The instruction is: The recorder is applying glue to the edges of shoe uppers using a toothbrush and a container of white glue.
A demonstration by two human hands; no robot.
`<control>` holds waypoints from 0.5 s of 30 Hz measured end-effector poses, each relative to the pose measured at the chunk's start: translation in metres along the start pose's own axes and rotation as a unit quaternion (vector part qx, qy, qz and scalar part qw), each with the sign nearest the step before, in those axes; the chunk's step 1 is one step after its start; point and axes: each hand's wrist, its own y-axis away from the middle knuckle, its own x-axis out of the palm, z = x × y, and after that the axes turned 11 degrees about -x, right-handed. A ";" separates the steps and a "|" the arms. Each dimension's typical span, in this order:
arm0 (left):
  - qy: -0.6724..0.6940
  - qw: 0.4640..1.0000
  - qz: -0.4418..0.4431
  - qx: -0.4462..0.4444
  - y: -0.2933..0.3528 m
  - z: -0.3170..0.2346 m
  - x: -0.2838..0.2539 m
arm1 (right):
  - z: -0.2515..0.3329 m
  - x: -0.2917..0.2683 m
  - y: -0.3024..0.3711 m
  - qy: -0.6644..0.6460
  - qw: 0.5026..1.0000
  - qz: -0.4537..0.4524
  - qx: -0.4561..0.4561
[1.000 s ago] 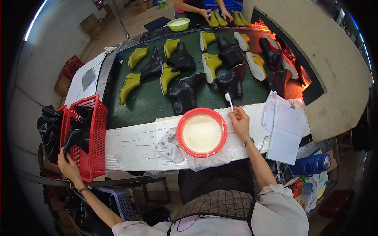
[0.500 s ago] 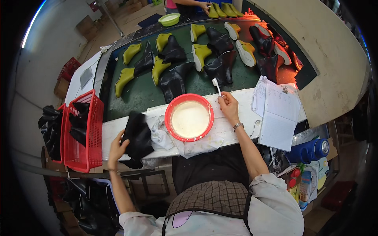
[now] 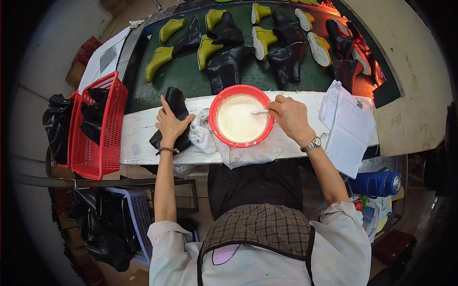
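Note:
My left hand (image 3: 171, 125) lies with fingers and thumb spread over a black boot upper (image 3: 175, 99) on the white board (image 3: 138, 138). My right hand (image 3: 292, 117) is closed around the handle of a white toothbrush (image 3: 258, 112). The brush's front end is over or in the creamy white liquid in a red bowl (image 3: 214, 123); its bristles cannot be made out. A crumpled white cloth (image 3: 202, 136) lies between the boot upper and the bowl, and a stained cloth (image 3: 253, 156) sits under the bowl's near side.
Behind the board, yellow-green boot linings (image 3: 159, 62) and black boot uppers (image 3: 223, 69) stand in rows on a green belt (image 3: 143, 93), with an orange glow at right. Red baskets (image 3: 110, 133) hold black uppers at left. An open notebook (image 3: 350, 128) and blue flask (image 3: 374, 184) are right.
My right hand has brought the toothbrush left and down to the bowl. My left hand has moved from the upper's edge onto its top, and the upper now lies farther onto the board.

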 end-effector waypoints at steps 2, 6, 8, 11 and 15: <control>-0.023 0.999 -0.010 -0.025 0.003 -0.007 -0.006 | 0.006 0.000 -0.003 0.024 0.999 0.031 -0.012; 0.128 0.981 -0.141 0.032 0.005 0.016 -0.041 | 0.017 -0.014 -0.004 0.028 0.997 0.057 -0.032; 0.262 0.954 -0.143 0.038 0.012 0.027 -0.069 | 0.020 -0.025 0.002 -0.088 0.993 -0.067 0.039; 0.419 0.903 0.041 0.083 0.030 0.029 -0.089 | -0.002 -0.017 0.025 -0.147 0.984 -0.003 0.098; 0.590 0.647 0.482 -0.033 0.096 -0.013 -0.100 | -0.003 -0.024 0.029 -0.213 0.962 -0.069 0.157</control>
